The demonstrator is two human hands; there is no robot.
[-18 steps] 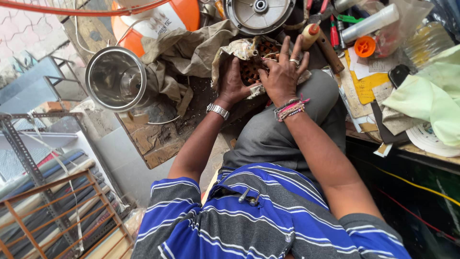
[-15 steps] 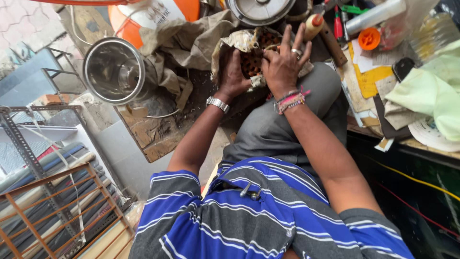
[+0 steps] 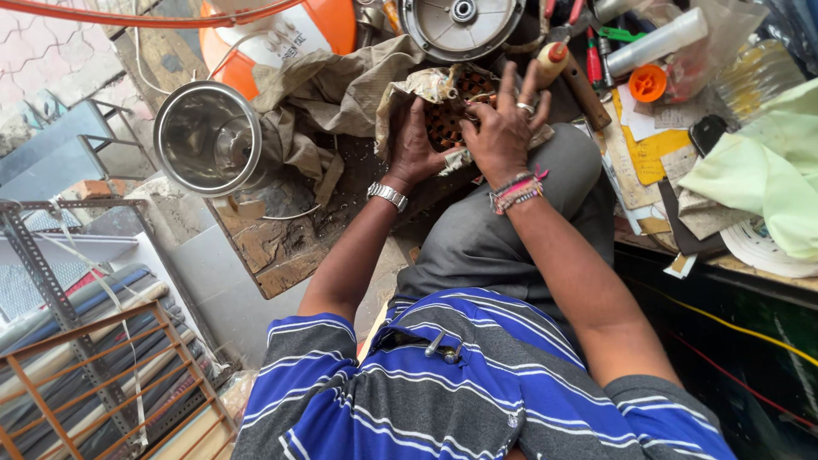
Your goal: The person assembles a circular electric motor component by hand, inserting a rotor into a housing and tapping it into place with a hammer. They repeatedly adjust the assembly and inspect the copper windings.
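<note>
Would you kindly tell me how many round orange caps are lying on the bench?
1: a round orange cap lies on the papers right of the right hand, below a white tube. Clutter may hide others.

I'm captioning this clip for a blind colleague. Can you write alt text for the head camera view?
Seen from above, a seated person's left hand and right hand grip a coppery wound motor part half wrapped in paper, over a cluttered workbench. A steel jar lies to the left, a round metal cover sits above, and the person wears a blue striped shirt.
</note>
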